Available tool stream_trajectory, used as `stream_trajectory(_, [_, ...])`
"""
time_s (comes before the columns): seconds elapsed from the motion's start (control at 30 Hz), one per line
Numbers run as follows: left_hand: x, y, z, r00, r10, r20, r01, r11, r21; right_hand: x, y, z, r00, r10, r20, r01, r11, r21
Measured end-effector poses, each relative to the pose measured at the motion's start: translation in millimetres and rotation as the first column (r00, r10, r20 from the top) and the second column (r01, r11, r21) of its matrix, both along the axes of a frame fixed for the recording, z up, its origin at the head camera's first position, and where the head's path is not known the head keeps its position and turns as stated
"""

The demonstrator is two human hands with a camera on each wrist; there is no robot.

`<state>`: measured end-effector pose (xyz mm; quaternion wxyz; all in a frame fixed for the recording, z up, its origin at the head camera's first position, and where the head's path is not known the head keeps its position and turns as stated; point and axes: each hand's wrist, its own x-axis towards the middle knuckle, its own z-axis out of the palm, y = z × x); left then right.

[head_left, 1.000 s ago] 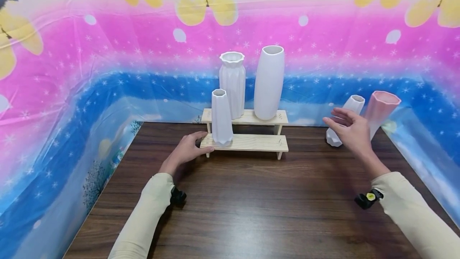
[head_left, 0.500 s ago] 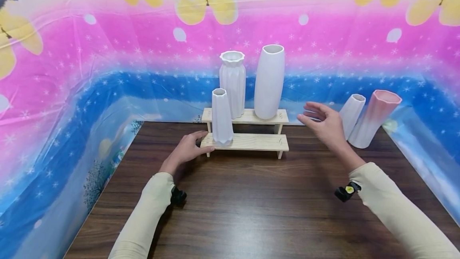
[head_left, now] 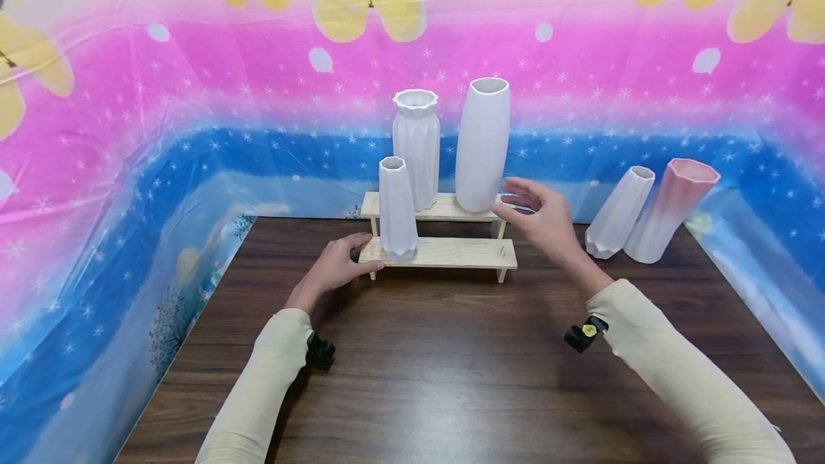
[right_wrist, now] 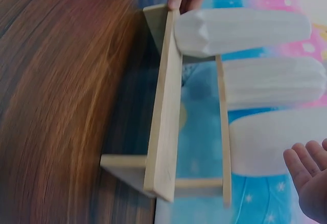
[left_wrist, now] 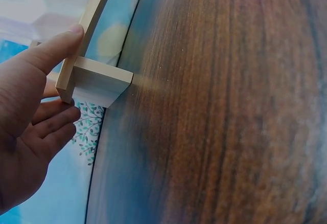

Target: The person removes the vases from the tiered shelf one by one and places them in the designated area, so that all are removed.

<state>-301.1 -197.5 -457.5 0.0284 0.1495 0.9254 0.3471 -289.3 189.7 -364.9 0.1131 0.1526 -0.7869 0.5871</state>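
Note:
A two-step wooden stand (head_left: pixel 451 253) stands at the back of the table. My left hand (head_left: pixel 331 267) grips the left end of its lower step; in the left wrist view the thumb (left_wrist: pixel 56 47) lies on the plank and the other fingers are beneath its end. A slim white faceted vase (head_left: pixel 397 210) sits on that step. The upper step bears a white ruffle-rimmed vase (head_left: pixel 417 149) and, to its right, a tall smooth white vase (head_left: pixel 482 145). My right hand (head_left: pixel 544 217) is open, fingertips right by the tall vase's base and the step's right end, holding nothing.
To the right on the table, a small white faceted vase (head_left: pixel 620 213) leans beside a pink-and-white vase (head_left: pixel 670 213). A patterned cloth (head_left: pixel 599 92) hangs behind and along the sides of the dark wood table (head_left: pixel 412 378).
My right hand has moved left, from in front of the two vases on the right to the stand's right end. My left hand keeps its grip on the stand.

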Motion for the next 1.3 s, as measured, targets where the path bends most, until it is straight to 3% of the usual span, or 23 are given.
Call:
stream_trajectory(0.2, [-0.5, -1, 0.2, 1.0, 0.001, -0.002, -0.001, 1.0, -0.006, 1.1, -24, -2.2, 0.998, 0.069, 0.013, -0.068, 0.996, -0.059])
stream_trajectory(0.4, [-0.9, -1, -0.2, 1.0, 0.004, 0.003, -0.004, 1.0, -0.012, 0.4, -49, -6.9, 0.994, 0.11, 0.003, -0.11, 0.993, -0.05])
stream_trajectory(0.77, [-0.9, -1, -0.7, 1.0, 0.003, 0.001, -0.003, 1.0, -0.013, -6.3, -85, -15.2, 0.991, 0.127, 0.032, -0.127, 0.992, -0.009])
stream_trajectory(1.3, [-1.0, 0, -0.5, 1.0, 0.01, 0.007, -0.009, 1.0, -0.019, -17.9, -123, -8.1, 0.986, 0.158, 0.048, -0.16, 0.987, 0.035])
